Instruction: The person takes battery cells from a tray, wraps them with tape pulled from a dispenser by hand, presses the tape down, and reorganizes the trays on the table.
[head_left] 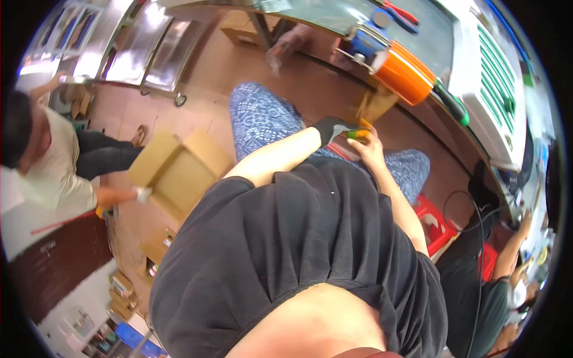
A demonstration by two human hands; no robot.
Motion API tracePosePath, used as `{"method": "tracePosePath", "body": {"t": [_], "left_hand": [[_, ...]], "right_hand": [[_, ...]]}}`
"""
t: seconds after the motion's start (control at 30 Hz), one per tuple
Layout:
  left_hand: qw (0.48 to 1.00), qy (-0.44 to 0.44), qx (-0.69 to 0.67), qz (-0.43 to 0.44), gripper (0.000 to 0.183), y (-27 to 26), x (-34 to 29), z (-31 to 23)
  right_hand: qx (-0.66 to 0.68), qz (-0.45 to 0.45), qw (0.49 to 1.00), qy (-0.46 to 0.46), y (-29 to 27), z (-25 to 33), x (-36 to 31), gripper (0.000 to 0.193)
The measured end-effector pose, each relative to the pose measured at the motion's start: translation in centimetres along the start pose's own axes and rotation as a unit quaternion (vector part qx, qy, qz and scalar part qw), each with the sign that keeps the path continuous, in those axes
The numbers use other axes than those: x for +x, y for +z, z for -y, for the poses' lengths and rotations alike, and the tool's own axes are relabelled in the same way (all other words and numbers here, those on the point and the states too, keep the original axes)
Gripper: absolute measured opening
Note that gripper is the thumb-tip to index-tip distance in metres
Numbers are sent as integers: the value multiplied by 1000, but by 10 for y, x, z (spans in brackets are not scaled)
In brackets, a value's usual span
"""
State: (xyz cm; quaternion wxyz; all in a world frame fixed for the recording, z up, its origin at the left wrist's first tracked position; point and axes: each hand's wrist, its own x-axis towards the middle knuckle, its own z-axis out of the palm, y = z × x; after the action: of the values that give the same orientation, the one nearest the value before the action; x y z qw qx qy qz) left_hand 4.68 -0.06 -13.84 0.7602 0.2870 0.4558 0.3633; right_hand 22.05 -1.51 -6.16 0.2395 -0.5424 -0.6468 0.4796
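My left hand [332, 129], in a black glove with a grey patterned patch, is over my lap with its fingers bent inward, their tips partly hidden. Close beside it my bare right hand [372, 149] pinches a small yellow-and-green handled tool [359, 135], whose exact kind is too small to tell. The two hands nearly meet at this tool. Whether the gloved fingers also hold part of it does not show. Blue-and-white patterned trousers [262, 116] cover my legs below.
Ahead on the workbench [334, 12] are a blue vise [367, 45], an orange cylinder [406, 73], a green-and-black handle [452, 102] and red-and-blue pliers [401, 17]. At left a person [59, 161] touches an open cardboard box [185, 179]. Another person [477, 298] works at right, near a red stool [434, 227].
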Motion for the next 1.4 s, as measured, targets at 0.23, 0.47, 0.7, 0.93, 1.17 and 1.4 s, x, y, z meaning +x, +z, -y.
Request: {"method": "tracePosePath", "body": {"t": [0.23, 0.47, 0.7, 0.93, 1.17, 1.4], "left_hand": [[974, 8, 223, -35, 43, 16, -31, -49], [947, 50, 314, 37, 52, 4, -40, -53], [981, 126, 135, 62, 28, -1, -27, -39], [993, 77, 89, 16, 31, 9, -35, -49], [950, 111, 291, 27, 39, 8, -46, -66], [996, 68, 31, 43, 33, 22, -42, -61]], "right_hand": [[318, 21, 932, 175, 2, -2, 5, 40], [325, 36, 927, 183, 8, -18, 5, 30], [-23, -22, 995, -94, -4, -9, 4, 30], [332, -15, 937, 108, 5, 10, 0, 32], [333, 3, 936, 113, 4, -3, 2, 30], [79, -65, 992, -70, -4, 0, 0, 27]]}}
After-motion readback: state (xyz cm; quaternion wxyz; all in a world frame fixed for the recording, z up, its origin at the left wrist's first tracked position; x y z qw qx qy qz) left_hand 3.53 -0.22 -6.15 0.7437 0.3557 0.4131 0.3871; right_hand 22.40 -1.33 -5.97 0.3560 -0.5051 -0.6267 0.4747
